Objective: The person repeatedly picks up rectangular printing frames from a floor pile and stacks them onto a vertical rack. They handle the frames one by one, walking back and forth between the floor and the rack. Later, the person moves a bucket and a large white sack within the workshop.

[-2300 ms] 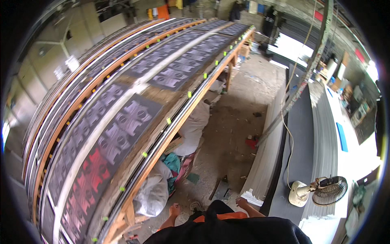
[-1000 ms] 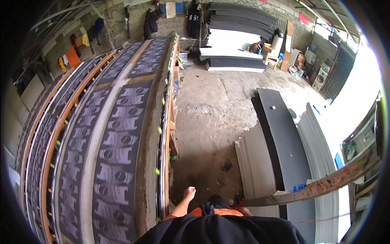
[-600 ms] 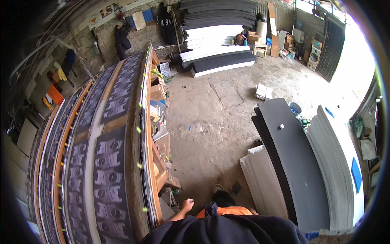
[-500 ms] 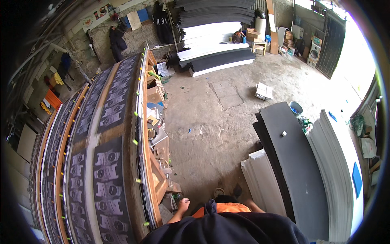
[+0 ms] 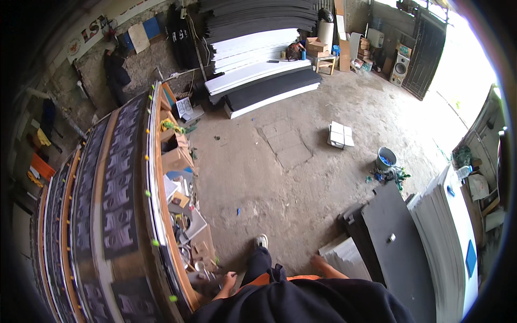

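Here, your left hand [image 5: 230, 279] hangs beside the long, wood-edged table [image 5: 173, 258] carrying dark printed sheets [image 5: 119, 212], its grip curled, though whether it pinches anything can't be made out; your right hand [image 5: 319, 262] is near a stack of pale, thin sheets [image 5: 349, 256], its grip too blurred to judge

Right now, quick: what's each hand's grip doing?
Left hand: fingers curled closed; any small thing inside cannot be made out.
Right hand: open or closed cannot be told; it is near the pale grey stack of flat sheets.
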The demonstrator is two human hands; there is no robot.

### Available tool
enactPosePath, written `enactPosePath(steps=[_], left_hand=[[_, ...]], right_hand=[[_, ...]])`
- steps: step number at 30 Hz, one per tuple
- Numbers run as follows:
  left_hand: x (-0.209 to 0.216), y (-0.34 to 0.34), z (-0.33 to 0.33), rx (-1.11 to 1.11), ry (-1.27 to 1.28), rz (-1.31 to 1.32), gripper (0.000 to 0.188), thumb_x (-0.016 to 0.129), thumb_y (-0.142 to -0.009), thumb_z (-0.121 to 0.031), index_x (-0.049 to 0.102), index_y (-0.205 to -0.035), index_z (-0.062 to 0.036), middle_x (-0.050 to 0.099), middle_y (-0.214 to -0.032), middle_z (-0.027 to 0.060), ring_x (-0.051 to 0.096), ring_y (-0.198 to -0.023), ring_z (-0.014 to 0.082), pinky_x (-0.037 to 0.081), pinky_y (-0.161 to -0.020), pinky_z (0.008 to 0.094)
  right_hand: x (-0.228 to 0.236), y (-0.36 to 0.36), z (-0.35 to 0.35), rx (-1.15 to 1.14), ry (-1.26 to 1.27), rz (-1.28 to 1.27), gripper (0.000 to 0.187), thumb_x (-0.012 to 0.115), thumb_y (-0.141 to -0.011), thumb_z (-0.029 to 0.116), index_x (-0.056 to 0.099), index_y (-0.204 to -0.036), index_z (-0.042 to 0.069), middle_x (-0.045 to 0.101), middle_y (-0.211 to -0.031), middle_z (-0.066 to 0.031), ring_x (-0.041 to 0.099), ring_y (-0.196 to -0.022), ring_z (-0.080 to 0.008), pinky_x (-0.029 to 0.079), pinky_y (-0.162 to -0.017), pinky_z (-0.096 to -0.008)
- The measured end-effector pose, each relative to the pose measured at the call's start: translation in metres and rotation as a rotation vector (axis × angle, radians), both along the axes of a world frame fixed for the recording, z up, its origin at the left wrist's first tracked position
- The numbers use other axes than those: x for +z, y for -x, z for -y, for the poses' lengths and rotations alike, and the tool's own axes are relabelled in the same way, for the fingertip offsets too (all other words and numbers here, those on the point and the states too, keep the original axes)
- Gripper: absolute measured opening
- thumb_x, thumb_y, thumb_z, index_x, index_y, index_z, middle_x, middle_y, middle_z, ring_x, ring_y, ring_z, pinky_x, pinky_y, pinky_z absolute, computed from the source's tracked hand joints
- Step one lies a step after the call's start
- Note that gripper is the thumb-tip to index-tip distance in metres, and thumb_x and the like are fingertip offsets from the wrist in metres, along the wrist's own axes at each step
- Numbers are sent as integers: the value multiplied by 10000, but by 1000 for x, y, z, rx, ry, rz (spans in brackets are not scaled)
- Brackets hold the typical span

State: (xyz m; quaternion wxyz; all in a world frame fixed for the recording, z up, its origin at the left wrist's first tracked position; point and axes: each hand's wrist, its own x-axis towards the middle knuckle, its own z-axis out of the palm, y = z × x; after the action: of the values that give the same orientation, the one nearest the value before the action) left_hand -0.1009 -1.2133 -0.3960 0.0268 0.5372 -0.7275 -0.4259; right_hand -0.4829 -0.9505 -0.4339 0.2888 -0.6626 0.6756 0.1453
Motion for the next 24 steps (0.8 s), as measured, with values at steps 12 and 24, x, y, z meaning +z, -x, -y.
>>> enactPosePath(steps=[12, 24], left_hand=[[59, 313, 251, -444, -1, 62, 281, 587, -750, -240, 573, -977, -76, 597, -935, 119, 563, -896, 256, 442, -786, 348], [64, 599, 362, -886, 64, 12, 295, 587, -744, -243, 570, -1004, -107, 564, -965, 146, 543, -912, 291, 436, -802, 366]], right_hand=[[57, 49, 76, -1844, 192, 590, 340, 553, -736, 299, 587, -958, 44, 600, -940, -163, 608, -759, -281, 481, -694, -375], [39, 194, 195, -1827, 103, 374, 345, 518, -727, 326, 628, -850, 23, 606, -883, -191, 581, -869, -323, 456, -745, -397]])
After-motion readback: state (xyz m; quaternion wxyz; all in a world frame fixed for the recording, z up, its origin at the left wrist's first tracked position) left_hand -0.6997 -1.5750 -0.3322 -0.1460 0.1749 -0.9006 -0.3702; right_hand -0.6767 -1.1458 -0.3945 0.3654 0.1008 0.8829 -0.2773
